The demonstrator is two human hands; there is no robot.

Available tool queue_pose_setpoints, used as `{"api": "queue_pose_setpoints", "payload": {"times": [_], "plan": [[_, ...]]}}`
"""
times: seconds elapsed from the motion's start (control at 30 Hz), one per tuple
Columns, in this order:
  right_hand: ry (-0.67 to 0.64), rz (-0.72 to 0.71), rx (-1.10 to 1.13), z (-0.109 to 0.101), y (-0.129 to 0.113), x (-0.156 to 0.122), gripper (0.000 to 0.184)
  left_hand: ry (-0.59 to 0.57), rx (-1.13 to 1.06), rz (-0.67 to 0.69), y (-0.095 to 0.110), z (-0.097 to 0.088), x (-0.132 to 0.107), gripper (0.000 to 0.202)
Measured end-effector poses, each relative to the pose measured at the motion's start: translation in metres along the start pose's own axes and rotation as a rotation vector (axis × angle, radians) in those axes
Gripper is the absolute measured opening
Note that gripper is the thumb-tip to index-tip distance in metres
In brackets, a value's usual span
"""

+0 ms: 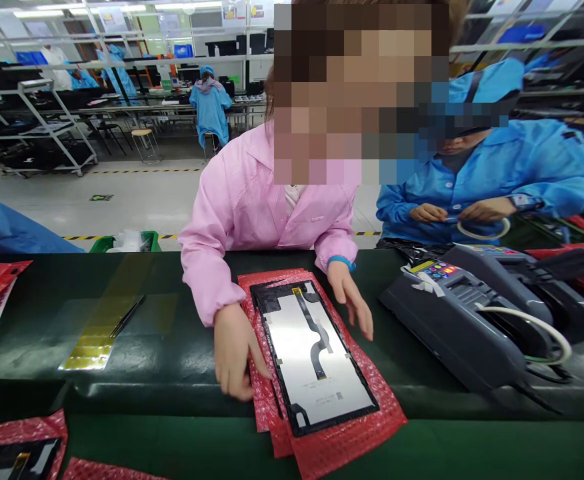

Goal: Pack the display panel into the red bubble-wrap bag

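Note:
Neither my left hand nor my right hand shows in the head view. Across the bench, a person in a pink smock faces me. Between that person's hands lies a tablet display panel [297,333], its silver back up, with a black frame and a dark flex cable [317,333] on it. The panel rests on stacked red bubble-wrap bags [322,453]. One hand of that person [235,350] is beside the panel's left edge, fingers bent down. The other hand [349,300], below a blue wristband, is by the right edge, fingers loosely extended.
Grey tape dispensers [462,327] stand at the right, near a person in blue. Tweezers [128,317] and amber tape strips [92,347] lie on the dark green mat at left. Another panel [12,460] in red wrap lies at the lower left. A green bin [152,241] stands behind the bench.

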State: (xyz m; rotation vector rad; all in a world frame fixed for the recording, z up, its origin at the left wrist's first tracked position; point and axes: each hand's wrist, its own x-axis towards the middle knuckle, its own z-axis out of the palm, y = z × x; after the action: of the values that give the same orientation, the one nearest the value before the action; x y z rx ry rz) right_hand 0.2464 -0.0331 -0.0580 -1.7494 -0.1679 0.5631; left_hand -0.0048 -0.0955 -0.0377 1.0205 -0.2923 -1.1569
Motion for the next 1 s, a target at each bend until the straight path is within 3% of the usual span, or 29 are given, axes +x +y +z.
{"api": "queue_pose_setpoints", "payload": {"times": [0.07,0.13,0.2,0.23,0.3,0.33,0.37,0.6,0.77,0.83,0.9,0.97,1.0], "plan": [[-0.021,0.291,-0.103,-0.001,-0.011,0.006,0.011,0.192,-0.151,-0.018,0.0,0.002,-0.021,0.044],[-0.117,0.667,-0.578,-0.004,-0.016,0.009,0.033,0.362,-0.308,-0.051,0.003,-0.003,-0.042,0.048],[-0.415,1.157,-1.286,-0.003,-0.012,0.012,0.066,0.409,-0.381,-0.103,0.008,-0.012,-0.059,0.047],[-0.674,1.383,-1.596,-0.002,-0.007,0.014,0.075,0.412,-0.399,-0.126,0.011,-0.017,-0.064,0.045],[-1.122,1.595,-1.922,0.003,0.002,0.017,0.076,0.411,-0.429,-0.146,0.015,-0.027,-0.067,0.043],[-1.245,1.587,-1.955,0.006,0.005,0.019,0.073,0.403,-0.435,-0.14,0.016,-0.031,-0.067,0.042],[-1.237,1.552,-1.952,0.008,0.006,0.021,0.072,0.389,-0.431,-0.13,0.016,-0.033,-0.066,0.042],[-1.139,1.481,-1.964,0.008,-0.006,0.019,0.061,0.323,-0.31,-0.075,0.016,-0.046,-0.066,0.037],[-0.969,1.337,-2.246,0.002,-0.016,0.007,0.065,0.277,-0.311,-0.127,0.021,-0.054,-0.062,0.032],[-1.006,1.268,-2.316,-0.008,-0.02,0.002,0.057,0.235,-0.263,-0.11,0.024,-0.054,-0.057,0.034],[-1.178,0.89,-2.237,-0.026,-0.019,-0.002,0.049,0.212,-0.202,-0.096,0.028,-0.052,-0.055,0.039],[-1.39,0.092,-1.598,-0.049,-0.009,-0.006,0.041,0.255,-0.154,-0.064,0.031,-0.049,-0.057,0.043],[-1.429,-0.18,-1.332,-0.059,-0.003,-0.009,0.042,0.303,-0.15,-0.038,0.033,-0.048,-0.059,0.044]]}}
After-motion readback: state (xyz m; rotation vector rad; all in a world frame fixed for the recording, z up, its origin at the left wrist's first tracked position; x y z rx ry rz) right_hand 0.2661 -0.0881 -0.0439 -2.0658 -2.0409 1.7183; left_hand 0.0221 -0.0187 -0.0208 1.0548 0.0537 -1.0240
